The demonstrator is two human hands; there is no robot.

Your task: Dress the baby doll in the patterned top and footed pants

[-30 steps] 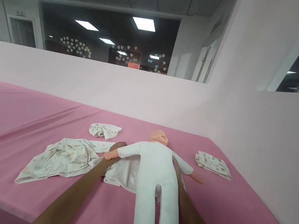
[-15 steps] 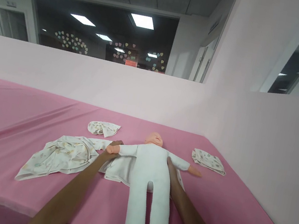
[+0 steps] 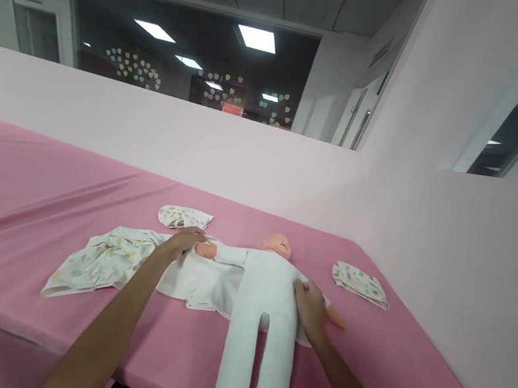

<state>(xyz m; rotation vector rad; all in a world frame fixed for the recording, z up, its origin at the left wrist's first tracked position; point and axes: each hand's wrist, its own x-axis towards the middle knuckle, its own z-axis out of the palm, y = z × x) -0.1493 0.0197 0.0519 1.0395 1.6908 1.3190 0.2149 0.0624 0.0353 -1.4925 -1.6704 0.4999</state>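
A baby doll (image 3: 267, 289) with a white cloth body lies face up on the pink-covered table, its head toward the wall. Beneath its back is a spread baby shirt (image 3: 211, 286), white inside. My left hand (image 3: 186, 241) is beside the doll's hand at the left, fingers closed on the shirt's upper edge. At the other side of the doll's torso my right hand (image 3: 310, 307) has its fingers curled in on the shirt's edge; the fingertips are partly hidden. The doll's arm on that side is partly covered by my hand and cloth.
A crumpled patterned garment (image 3: 101, 260) lies left of my left forearm. A patterned cloth cap (image 3: 183, 217) rests behind it, and a folded patterned cloth (image 3: 361, 283) sits at the right. A pale wall (image 3: 196, 149) bounds the pink table (image 3: 40, 182).
My left hand has let go of the doll's arm and moved slightly up onto the shirt. My right hand has come out from beside the torso, its fingers now curled. The doll's arm lies lower.
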